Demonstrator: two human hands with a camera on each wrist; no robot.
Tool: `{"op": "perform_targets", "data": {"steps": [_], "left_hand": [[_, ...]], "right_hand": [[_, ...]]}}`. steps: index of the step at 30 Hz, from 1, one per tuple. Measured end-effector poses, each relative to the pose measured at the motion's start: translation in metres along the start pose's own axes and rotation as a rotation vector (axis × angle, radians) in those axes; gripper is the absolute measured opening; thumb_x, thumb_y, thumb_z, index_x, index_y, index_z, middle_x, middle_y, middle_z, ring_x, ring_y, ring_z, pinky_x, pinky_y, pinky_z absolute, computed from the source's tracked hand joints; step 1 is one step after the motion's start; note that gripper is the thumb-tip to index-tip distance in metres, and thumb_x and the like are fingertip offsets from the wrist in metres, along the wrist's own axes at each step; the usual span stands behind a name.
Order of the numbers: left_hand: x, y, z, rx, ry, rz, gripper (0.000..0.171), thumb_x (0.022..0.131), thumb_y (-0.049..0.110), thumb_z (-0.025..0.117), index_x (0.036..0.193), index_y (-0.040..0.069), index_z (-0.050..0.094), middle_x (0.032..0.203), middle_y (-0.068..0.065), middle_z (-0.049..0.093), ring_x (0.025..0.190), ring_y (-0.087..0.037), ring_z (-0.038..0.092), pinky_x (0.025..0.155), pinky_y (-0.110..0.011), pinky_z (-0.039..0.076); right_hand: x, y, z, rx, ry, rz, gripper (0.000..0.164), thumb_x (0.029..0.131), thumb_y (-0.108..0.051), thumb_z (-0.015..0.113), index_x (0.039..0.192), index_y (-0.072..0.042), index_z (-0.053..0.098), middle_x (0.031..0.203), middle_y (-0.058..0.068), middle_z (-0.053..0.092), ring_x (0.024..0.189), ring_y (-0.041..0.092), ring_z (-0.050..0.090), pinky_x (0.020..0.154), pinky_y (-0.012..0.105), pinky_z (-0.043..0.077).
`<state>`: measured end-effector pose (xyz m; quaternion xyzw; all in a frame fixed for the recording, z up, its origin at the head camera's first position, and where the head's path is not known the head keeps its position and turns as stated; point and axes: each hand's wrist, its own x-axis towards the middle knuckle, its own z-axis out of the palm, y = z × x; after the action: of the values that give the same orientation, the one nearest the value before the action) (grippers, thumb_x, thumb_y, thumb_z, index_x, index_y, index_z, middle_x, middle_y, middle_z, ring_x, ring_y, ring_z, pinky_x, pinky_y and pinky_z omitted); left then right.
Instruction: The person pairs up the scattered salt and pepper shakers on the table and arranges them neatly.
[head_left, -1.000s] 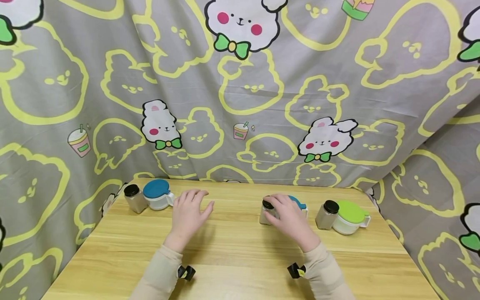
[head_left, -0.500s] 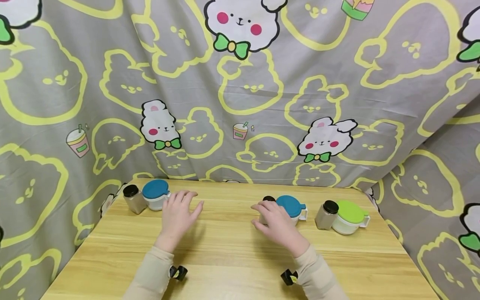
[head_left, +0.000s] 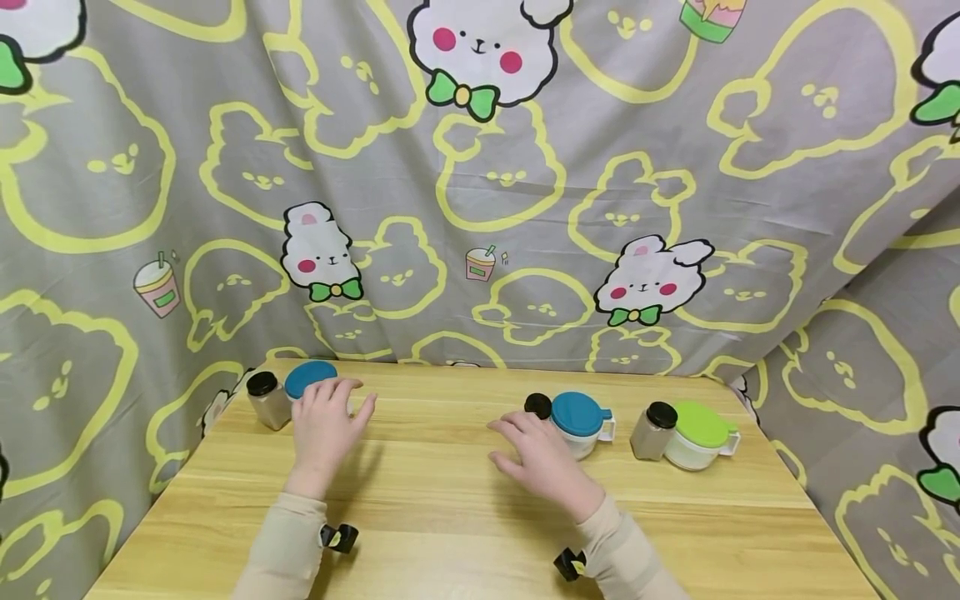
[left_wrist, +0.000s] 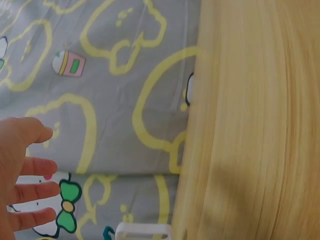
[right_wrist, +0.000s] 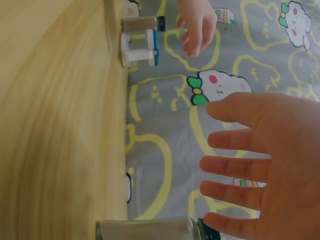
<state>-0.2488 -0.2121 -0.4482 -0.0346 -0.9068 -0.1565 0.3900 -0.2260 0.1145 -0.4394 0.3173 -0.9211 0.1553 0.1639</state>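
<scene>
My left hand [head_left: 327, 429] hovers over the table with fingers spread, overlapping the blue-lidded pot [head_left: 309, 377] at the back left. A jar with a black lid [head_left: 270, 402] stands beside that pot. My right hand [head_left: 543, 458] hangs in the air, holding nothing, just before a second black-lidded jar [head_left: 537, 405] and another blue-lidded pot [head_left: 577, 414] with a white handle. Much of this jar's body is hidden by the hand. In the right wrist view the palm [right_wrist: 287, 165] shows bare, fingers apart, and a jar [right_wrist: 147, 230] lies below the fingertips.
Further right stand a third black-lidded jar [head_left: 654, 432] and a green-lidded pot [head_left: 699, 433]. A patterned grey curtain [head_left: 420, 275] hangs behind the wooden table [head_left: 442, 500]. A white handle [left_wrist: 143, 231] shows at the bottom of the left wrist view.
Both hands have moved left. The left hand now covers part of the left blue-lidded pot; the right hand has uncovered the other blue-lidded pot. Jars and pots have stayed put.
</scene>
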Motion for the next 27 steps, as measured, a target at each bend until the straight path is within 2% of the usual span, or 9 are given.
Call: {"op": "perform_targets", "data": {"steps": [12,18,27], "left_hand": [[0.002,-0.018,-0.005,0.004,-0.059,-0.104,0.037,0.087,0.040,0.068,0.105,0.008,0.070,0.111,-0.017,0.067,0.108,-0.041,0.053,0.085,-0.061,0.039],[0.003,-0.029,-0.010,-0.006,-0.076,-0.182,0.037,0.089,0.041,0.067,0.107,0.008,0.069,0.116,-0.019,0.065,0.113,-0.043,0.051,0.091,-0.062,0.036],[0.003,-0.048,-0.017,0.034,-0.091,-0.253,0.037,0.091,0.039,0.064,0.110,0.007,0.068,0.119,-0.022,0.063,0.113,-0.045,0.049,0.091,-0.065,0.037]], "right_hand": [[0.009,-0.007,0.016,0.027,-0.030,-0.027,0.040,0.091,-0.035,0.067,0.126,-0.016,0.063,0.120,0.002,0.065,0.114,0.022,0.059,0.099,0.045,0.048],[0.018,-0.012,0.021,0.022,-0.039,-0.049,0.041,0.092,-0.037,0.066,0.128,-0.017,0.062,0.121,0.002,0.064,0.115,0.023,0.060,0.097,0.043,0.049],[0.033,-0.025,0.032,0.016,-0.081,-0.046,0.043,0.095,-0.040,0.061,0.132,-0.018,0.059,0.125,0.002,0.062,0.118,0.021,0.058,0.095,0.043,0.050]]}}
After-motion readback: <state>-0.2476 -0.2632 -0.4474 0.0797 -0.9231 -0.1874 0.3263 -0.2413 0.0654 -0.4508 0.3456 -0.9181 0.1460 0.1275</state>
